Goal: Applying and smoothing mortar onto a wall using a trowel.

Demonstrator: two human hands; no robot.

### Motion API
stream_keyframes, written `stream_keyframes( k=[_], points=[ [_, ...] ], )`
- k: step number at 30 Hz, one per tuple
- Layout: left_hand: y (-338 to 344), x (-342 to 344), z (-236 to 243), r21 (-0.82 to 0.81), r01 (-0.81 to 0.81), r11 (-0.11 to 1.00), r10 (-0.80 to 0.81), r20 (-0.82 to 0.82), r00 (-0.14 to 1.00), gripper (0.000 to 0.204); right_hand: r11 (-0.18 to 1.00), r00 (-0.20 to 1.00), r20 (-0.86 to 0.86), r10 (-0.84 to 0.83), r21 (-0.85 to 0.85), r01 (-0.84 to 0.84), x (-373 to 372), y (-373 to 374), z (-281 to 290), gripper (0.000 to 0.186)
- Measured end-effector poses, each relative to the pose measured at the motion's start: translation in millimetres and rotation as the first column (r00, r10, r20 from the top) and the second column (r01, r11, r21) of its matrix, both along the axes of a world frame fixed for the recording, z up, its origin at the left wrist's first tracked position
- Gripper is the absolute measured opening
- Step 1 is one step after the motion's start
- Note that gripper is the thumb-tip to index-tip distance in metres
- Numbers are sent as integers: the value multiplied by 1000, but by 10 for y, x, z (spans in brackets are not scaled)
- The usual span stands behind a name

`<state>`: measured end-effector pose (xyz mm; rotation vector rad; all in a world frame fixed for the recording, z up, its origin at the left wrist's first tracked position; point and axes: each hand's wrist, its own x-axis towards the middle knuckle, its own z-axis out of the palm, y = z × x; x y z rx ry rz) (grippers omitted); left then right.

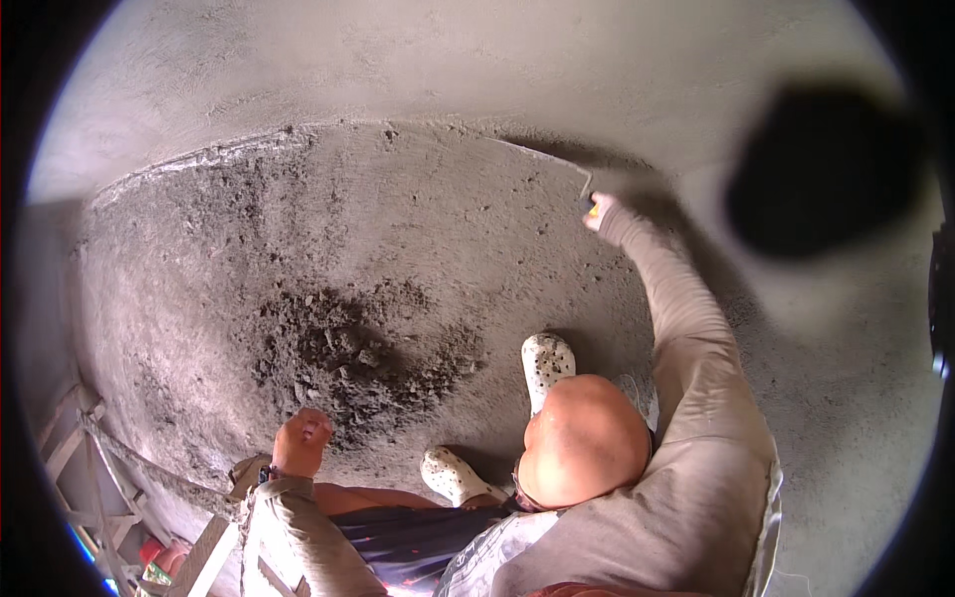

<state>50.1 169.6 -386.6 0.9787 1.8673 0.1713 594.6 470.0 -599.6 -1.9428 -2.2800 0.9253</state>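
My right hand [605, 219] is stretched far forward and closed round the handle of a trowel [588, 185]. The handle shows some yellow and black, and a thin metal neck leads from it to the blade. Seen nearly edge-on, the blade lies along the line where the rough grey floor [517, 239] meets the plastered wall [448, 60]. My left hand [301, 443] is curled into a fist near my left knee, with nothing visible in it. Beyond that fist lies a heap of dark, crumbly mortar [343, 343], loose bits scattered around it.
I squat on the floor in white perforated clogs [548, 363]. At the lower left stands a frame of wooden slats [124, 478], close to my left arm, with a red object [152, 550] behind it. A blurred dark round shape [826, 169] covers part of the upper right.
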Motion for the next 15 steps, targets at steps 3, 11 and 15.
stream_keyframes(
  k=[3,11,15],
  points=[
    [11,-9,74,-5,-10,1000,10,-19,1000,11,1000,998,57,5,-11,-4,-776,-1051,30,18],
    [155,195,55,59,43,997,-44,12,999,18,917,884,-274,-378,-242,317,-799,-1635,567,31],
    [204,171,141,16,38,999,-38,-21,999,19,631,539,-410,-736,-127,765,-696,-1625,145,24]
  ],
)
